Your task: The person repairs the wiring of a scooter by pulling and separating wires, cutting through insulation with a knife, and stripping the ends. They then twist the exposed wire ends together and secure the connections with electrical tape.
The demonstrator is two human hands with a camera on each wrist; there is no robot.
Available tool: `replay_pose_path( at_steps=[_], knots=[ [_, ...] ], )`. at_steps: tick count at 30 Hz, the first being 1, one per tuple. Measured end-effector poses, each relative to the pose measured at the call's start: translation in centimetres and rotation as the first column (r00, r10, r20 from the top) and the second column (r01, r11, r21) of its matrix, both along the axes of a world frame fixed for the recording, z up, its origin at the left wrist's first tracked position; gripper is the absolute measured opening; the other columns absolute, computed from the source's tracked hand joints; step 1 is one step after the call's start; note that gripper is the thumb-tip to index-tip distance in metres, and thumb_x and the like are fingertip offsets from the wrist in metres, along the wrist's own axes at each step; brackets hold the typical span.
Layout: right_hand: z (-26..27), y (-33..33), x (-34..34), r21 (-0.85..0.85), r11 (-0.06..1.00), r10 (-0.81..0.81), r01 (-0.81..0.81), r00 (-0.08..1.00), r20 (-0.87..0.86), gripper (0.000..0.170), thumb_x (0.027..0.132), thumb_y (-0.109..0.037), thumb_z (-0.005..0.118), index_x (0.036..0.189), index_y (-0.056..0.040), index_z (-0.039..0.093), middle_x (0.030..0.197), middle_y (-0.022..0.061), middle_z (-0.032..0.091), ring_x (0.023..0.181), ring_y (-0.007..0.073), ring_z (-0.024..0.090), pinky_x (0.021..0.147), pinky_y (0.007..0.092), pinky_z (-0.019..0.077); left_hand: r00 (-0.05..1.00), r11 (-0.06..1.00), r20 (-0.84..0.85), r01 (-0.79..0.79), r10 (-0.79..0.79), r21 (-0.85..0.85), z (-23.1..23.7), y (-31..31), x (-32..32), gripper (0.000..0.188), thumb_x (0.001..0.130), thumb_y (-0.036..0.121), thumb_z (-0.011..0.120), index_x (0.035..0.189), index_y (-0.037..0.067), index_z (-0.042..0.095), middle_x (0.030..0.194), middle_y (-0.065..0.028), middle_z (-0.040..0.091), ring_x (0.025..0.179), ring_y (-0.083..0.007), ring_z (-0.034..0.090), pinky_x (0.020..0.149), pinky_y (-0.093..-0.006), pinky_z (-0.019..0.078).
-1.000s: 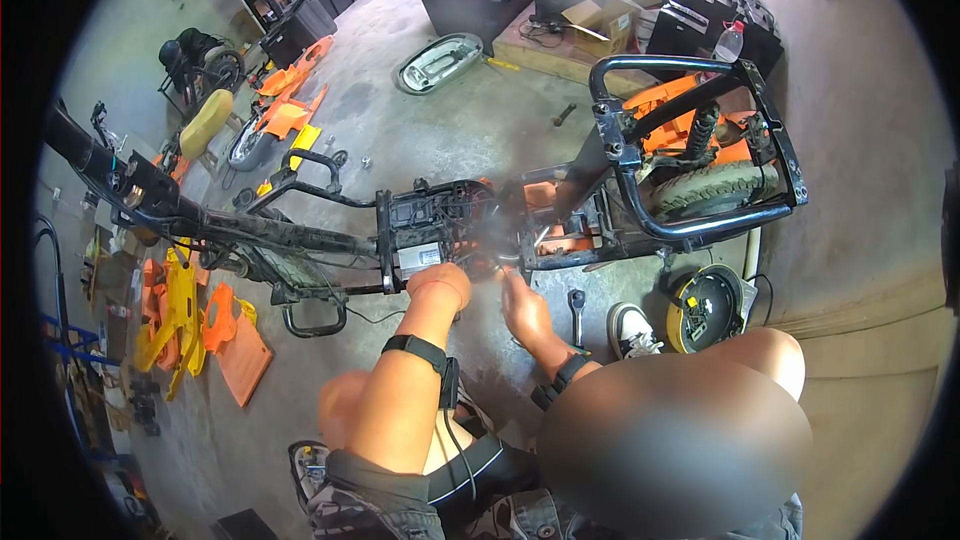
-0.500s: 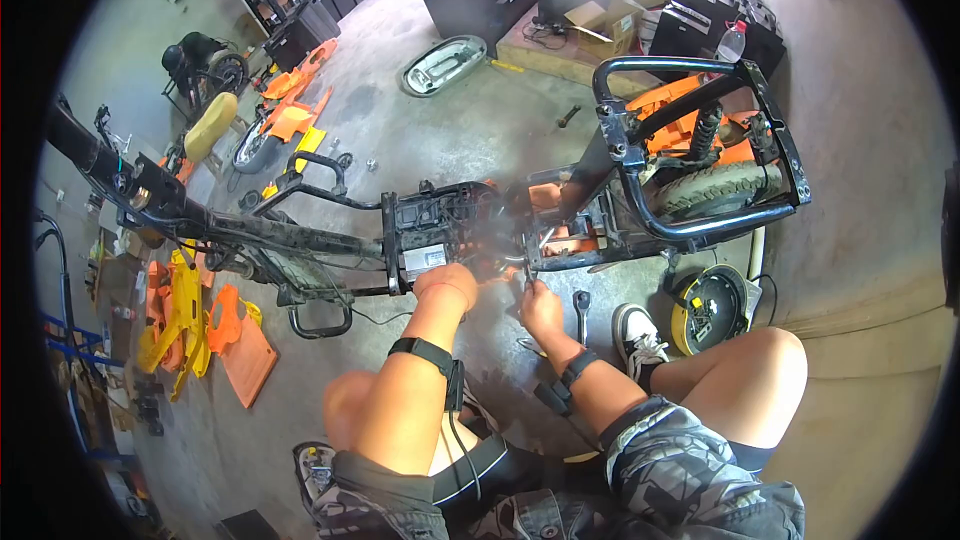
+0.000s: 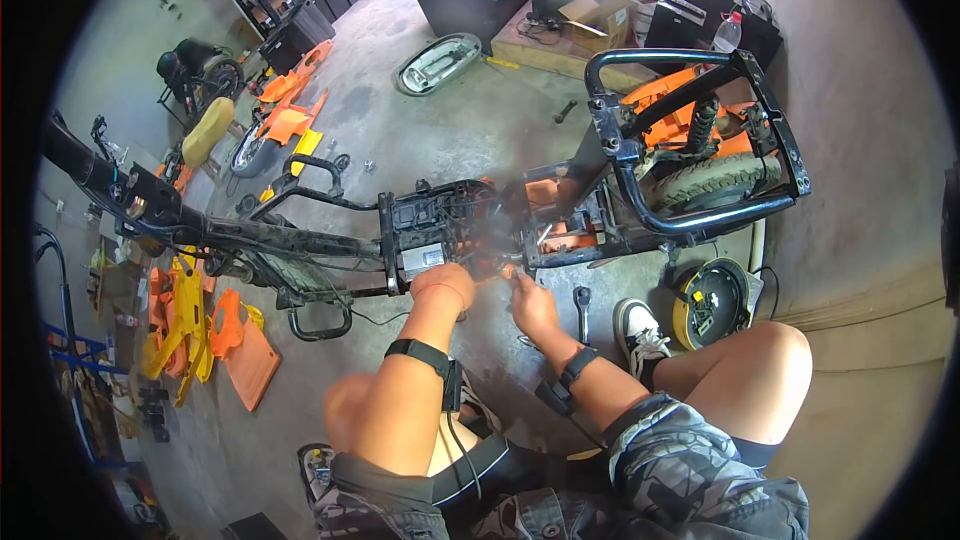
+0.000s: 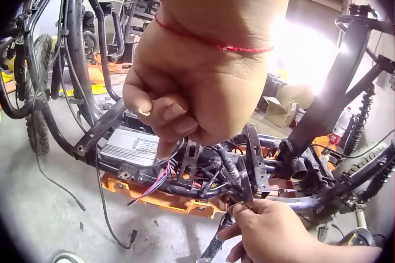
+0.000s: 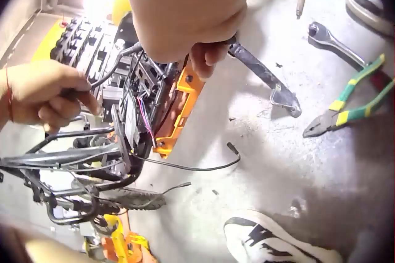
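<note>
In the head view a bare scooter frame (image 3: 300, 230) lies crosswise before me. My left hand (image 3: 440, 287) is over its middle, beside a silver label-bearing box (image 3: 422, 258). In the right wrist view, its fingers curl round a slim dark rod (image 5: 114, 69). My right hand (image 3: 535, 305) is at the frame's near lower edge. The left wrist view shows its thumb and index finger (image 4: 242, 209) pinching at the top of a dark side stand (image 5: 262, 73); I cannot tell what small part is between them. Pink and blue wires (image 4: 162, 180) hang above an orange panel (image 4: 154, 195).
On the floor to the right lie a socket wrench (image 5: 336, 44) and green-yellow pliers (image 5: 349, 102). A yellow-rimmed round container (image 3: 712, 305) holds small parts. Orange and yellow panels (image 3: 240, 350) lie left; a cardboard box (image 3: 600, 25) stands behind. A loose cable (image 5: 197, 167) trails below the frame.
My right hand shifted right and slightly down along the near frame edge, then came back a little left and up. The left hand stays at nearly the same place.
</note>
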State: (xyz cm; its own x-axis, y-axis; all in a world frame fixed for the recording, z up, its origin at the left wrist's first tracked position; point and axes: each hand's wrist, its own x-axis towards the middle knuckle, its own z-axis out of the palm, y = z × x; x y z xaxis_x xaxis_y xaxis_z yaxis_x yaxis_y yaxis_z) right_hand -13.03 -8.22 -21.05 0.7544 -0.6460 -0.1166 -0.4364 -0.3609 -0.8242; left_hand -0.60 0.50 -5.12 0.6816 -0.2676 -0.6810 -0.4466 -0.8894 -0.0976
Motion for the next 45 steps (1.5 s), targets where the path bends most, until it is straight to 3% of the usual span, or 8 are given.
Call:
replay_pose_path(
  at_steps=[5,10,30,32,34,40,42,45],
  knots=[
    [-0.2,0.0,0.5,0.12,0.993,0.014,-0.014,1.0,0.0,0.028,0.1,-0.026,0.05,0.11,-0.0042,0.065,0.081,0.0272,0.069,0.071,0.045,0.068,0.068,0.0539,0.054,1.0,1.0,-0.001,0.019,-0.019,0.015,-0.5,0.2,0.0,0.038,0.092,0.022,0.049,0.12,0.007,0.07,0.128,-0.0145,0.066,0.119,-0.031,0.064,0.095,-0.0403,0.0514],
    [0.7,0.4,0.9,0.512,0.857,-0.063,0.054,0.998,0.0,0.031,0.102,-0.025,0.05,0.115,0.0002,0.063,0.071,0.0125,0.069,0.045,0.0198,0.063,0.044,0.0346,0.0509,0.998,0.998,-0.014,0.058,-0.057,0.04,0.1,0.1,-0.2,0.038,0.093,0.023,0.049,0.12,0.007,0.07,0.129,-0.0149,0.066,0.119,-0.0309,0.063,0.096,-0.0403,0.0511],
    [0.4,-0.8,0.7,0.648,0.755,-0.057,0.1,0.995,-0.088,0.03,0.103,-0.028,0.049,0.116,-0.0043,0.062,0.073,0.0106,0.07,0.047,0.0208,0.064,0.041,0.0355,0.0478,0.999,0.999,0.017,-0.032,0.032,-0.017,0.6,0.0,-0.7,0.039,0.094,0.029,0.051,0.121,0.008,0.07,0.128,-0.0139,0.066,0.119,-0.0294,0.063,0.096,-0.0387,0.0508],
    [-1.2,-1.1,0.8,0.612,0.786,-0.037,0.089,0.995,-0.097,0.031,0.102,-0.028,0.049,0.116,-0.004,0.062,0.073,0.0104,0.07,0.048,0.0211,0.065,0.041,0.0358,0.0478,0.998,0.999,0.028,-0.049,0.05,-0.016,0.5,0.2,-0.9,0.039,0.095,0.032,0.053,0.122,0.009,0.07,0.129,-0.0113,0.066,0.12,-0.0269,0.063,0.096,-0.0373,0.0513],
    [-2.0,-0.8,0.8,0.322,0.946,0.001,0.023,0.997,-0.074,0.03,0.103,-0.027,0.048,0.115,-0.0036,0.063,0.071,0.0095,0.069,0.048,0.0205,0.065,0.04,0.0355,0.0479,0.996,0.994,0.017,-0.09,0.092,-0.066,0.5,0.5,-1.0,0.04,0.093,0.028,0.048,0.119,0.006,0.07,0.127,-0.0177,0.065,0.12,-0.0322,0.062,0.099,-0.041,0.049],
    [0.3,0.9,0.8,0.585,0.774,-0.231,0.243,0.968,-0.096,0.028,0.1,-0.024,0.048,0.109,-0.0025,0.064,0.081,0.0249,0.069,0.06,0.0388,0.068,0.062,0.0493,0.0547,0.996,0.992,0.005,-0.089,0.09,-0.091,0.7,0.8,-1.1,0.042,0.094,0.031,0.047,0.118,0.006,0.07,0.127,-0.0186,0.065,0.119,-0.0338,0.062,0.099,-0.0414,0.049],
    [-2.1,0.2,0.3,-0.131,0.987,-0.112,0.097,0.987,-0.112,0.027,0.099,-0.023,0.044,0.106,-0.0035,0.062,0.084,0.0259,0.069,0.073,0.0444,0.068,0.07,0.0556,0.0534,0.995,0.99,0.014,-0.094,0.096,-0.103,0.9,1.0,-1.2,0.042,0.094,0.031,0.047,0.118,0.006,0.07,0.126,-0.0191,0.066,0.118,-0.0343,0.063,0.099,-0.0417,0.0488],
    [-0.1,-0.3,-0.3,-0.105,0.994,-0.011,-0.001,0.994,-0.111,0.023,0.097,-0.02,0.044,0.103,-0.0044,0.06,0.089,0.0285,0.069,0.084,0.0486,0.066,0.077,0.059,0.051,0.997,0.99,0.0,-0.073,0.073,-0.124,0.3,1.2,-0.9,0.04,0.093,0.029,0.048,0.117,0.005,0.071,0.124,-0.0194,0.066,0.118,-0.0338,0.063,0.098,-0.0415,0.0499]
  ],
)
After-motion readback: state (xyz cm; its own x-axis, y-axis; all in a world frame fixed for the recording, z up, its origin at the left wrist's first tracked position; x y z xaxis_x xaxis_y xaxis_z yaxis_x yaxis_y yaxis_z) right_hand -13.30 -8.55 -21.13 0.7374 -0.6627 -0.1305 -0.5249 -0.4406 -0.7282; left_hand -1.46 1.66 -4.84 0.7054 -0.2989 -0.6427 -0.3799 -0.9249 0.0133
